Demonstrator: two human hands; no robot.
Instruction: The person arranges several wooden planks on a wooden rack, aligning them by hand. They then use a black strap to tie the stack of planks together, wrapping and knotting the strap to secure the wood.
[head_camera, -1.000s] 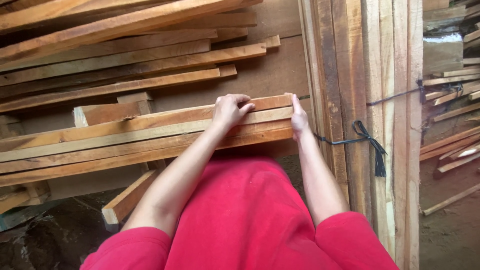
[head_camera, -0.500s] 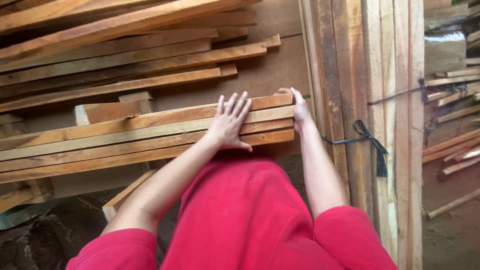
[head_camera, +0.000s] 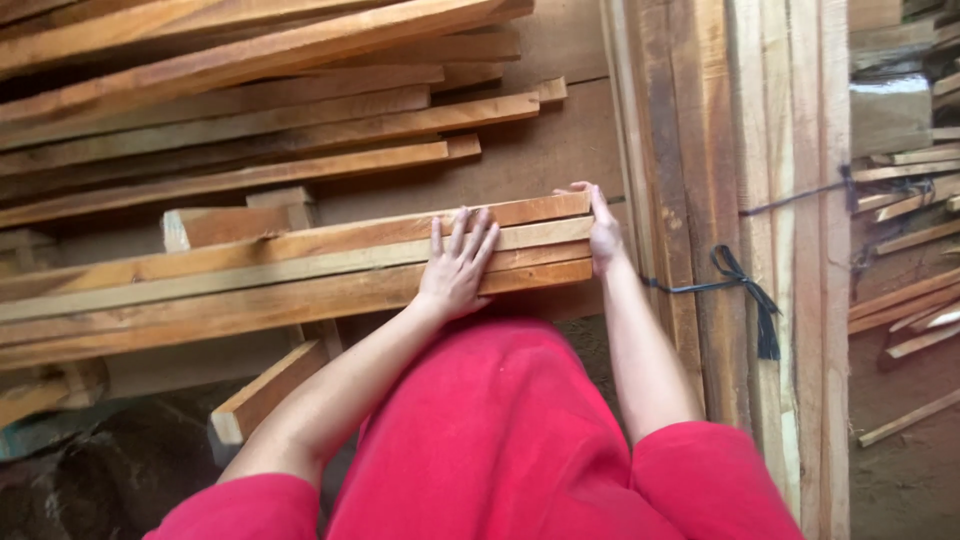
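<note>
A group of several long wooden planks (head_camera: 250, 275) lies side by side in front of me, their cut ends pointing right. My left hand (head_camera: 455, 265) rests flat on top of them near that end, fingers spread. My right hand (head_camera: 603, 232) is cupped around the planks' end faces, thumb on the top board. My red garment (head_camera: 500, 440) fills the lower middle of the view.
A loose pile of more planks (head_camera: 260, 110) slopes behind the group. A tall bundle of boards (head_camera: 730, 150) tied with dark cord (head_camera: 745, 290) stands on the right. Short offcuts (head_camera: 265, 390) lie lower left, scattered sticks (head_camera: 905, 300) far right on dirt.
My left hand slid down the planks' top and flattened with spread fingers. My right hand stayed at the end faces. The planks look more evenly lined up at the right end.
</note>
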